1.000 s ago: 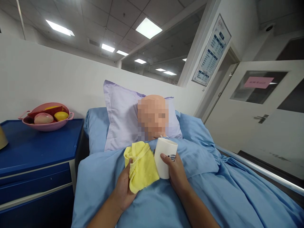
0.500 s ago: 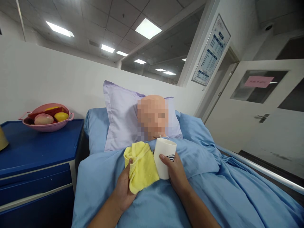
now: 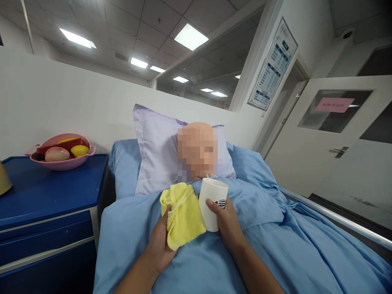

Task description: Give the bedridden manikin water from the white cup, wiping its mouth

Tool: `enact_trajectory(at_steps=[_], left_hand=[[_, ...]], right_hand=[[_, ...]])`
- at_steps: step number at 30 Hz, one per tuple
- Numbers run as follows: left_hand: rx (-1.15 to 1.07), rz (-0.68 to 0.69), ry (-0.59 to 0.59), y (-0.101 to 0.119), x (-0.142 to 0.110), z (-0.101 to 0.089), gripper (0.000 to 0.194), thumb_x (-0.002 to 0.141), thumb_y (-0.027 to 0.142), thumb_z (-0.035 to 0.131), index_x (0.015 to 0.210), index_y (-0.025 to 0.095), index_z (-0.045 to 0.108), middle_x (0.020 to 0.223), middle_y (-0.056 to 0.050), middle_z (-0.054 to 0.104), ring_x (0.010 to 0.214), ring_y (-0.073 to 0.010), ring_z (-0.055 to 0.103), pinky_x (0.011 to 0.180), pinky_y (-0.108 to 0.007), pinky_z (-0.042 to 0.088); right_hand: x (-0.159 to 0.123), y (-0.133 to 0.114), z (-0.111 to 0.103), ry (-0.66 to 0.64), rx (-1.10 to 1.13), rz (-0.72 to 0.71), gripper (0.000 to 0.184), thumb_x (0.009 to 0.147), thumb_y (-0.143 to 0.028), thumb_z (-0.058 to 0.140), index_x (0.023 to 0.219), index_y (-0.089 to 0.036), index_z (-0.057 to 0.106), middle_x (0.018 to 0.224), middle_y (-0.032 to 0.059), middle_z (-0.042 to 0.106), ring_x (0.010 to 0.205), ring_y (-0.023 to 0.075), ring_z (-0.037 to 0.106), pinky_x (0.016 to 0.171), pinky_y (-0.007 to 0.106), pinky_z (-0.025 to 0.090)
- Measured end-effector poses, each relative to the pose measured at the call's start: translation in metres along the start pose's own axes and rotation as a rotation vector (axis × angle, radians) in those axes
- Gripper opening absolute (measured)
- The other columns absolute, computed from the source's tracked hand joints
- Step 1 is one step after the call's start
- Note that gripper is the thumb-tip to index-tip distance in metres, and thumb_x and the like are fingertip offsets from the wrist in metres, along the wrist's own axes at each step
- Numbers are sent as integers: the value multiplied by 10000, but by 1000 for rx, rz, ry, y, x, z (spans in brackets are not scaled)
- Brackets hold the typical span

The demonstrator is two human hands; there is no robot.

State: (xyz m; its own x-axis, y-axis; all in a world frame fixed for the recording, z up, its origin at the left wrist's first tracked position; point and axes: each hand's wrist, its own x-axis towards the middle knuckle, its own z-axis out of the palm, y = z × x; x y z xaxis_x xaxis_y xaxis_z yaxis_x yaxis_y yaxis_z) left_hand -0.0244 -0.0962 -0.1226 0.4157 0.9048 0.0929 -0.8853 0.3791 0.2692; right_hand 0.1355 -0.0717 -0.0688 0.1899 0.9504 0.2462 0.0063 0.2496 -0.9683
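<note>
My left hand [image 3: 161, 245] is closed on a folded yellow towel [image 3: 185, 218], the thumb pressing on its near side. Beside it, my right hand [image 3: 228, 222] grips a white cup [image 3: 210, 204] with dark printed stripes, the fingers wrapped round its far side. The cup tilts slightly, and a thin pale straw-like end [image 3: 207, 176] shows just behind its rim. Both things are above the blue quilt [image 3: 260, 253]. Past the cup, a manikin head [image 3: 197, 151] lies on a lilac pillow [image 3: 156, 151]; the quilt covers everything below its neck.
Left of the bed stands a blue bedside cabinet [image 3: 55, 192] carrying a pink basket [image 3: 65, 163] of fruit. A yellowish object [image 3: 3, 179] is cut off at the left edge. A metal bed rail [image 3: 337, 218] runs along the right. Beyond it is a white door [image 3: 330, 147].
Almost nothing differs. The whole view has shifted very slightly, while both hands keep hold of the towel and the cup in the same place.
</note>
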Motion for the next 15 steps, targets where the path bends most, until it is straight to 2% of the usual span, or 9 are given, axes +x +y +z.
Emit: enact_trajectory(at_steps=[15], left_hand=[[-1,-8,-11,0,-1,0,394,950,396,468,1203,149,643,1248,-103,668,1292,-235,517,1171,-384,312]], right_hand=[[0,1,-1,0,7,21,597,626,-485,775,1133,-208,623,997,77,739,939,314,677,715,385,548]])
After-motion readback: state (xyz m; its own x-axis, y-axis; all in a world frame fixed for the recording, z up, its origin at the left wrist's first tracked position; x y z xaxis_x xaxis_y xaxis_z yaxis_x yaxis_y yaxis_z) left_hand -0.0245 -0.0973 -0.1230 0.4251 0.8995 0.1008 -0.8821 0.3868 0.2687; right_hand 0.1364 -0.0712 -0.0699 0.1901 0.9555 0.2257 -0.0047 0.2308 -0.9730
